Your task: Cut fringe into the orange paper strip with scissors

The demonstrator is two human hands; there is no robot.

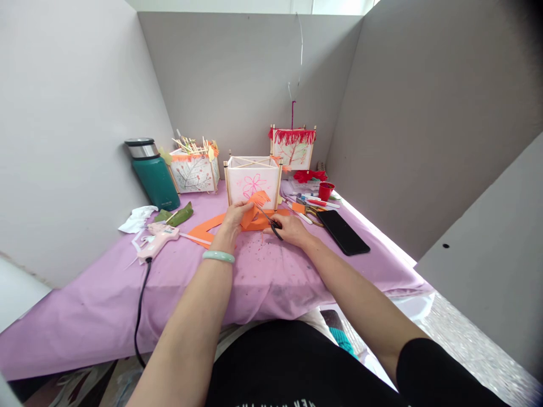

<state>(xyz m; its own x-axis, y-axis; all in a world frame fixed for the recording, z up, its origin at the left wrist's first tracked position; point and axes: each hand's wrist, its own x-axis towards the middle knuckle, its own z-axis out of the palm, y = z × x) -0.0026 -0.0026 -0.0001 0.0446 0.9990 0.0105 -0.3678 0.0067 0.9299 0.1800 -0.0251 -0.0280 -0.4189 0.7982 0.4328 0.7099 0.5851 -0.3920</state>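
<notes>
My left hand pinches a strip of orange paper whose far end is cut into fringe. In my right hand is a pair of scissors, its blades reaching up-left to the strip's edge. Just behind both hands stands a white paper lantern with wooden corner sticks and a pink flower drawn on its front. More orange paper lies curved on the cloth under and left of my hands. Small dark and coloured scraps dot the cloth in front.
On the left are a pink glue gun with a black cord, a green leaf, a tissue and a teal bottle. A stick-filled lantern stands behind. To the right lie a phone, pens and a red cup; a red-fringed lantern hangs behind.
</notes>
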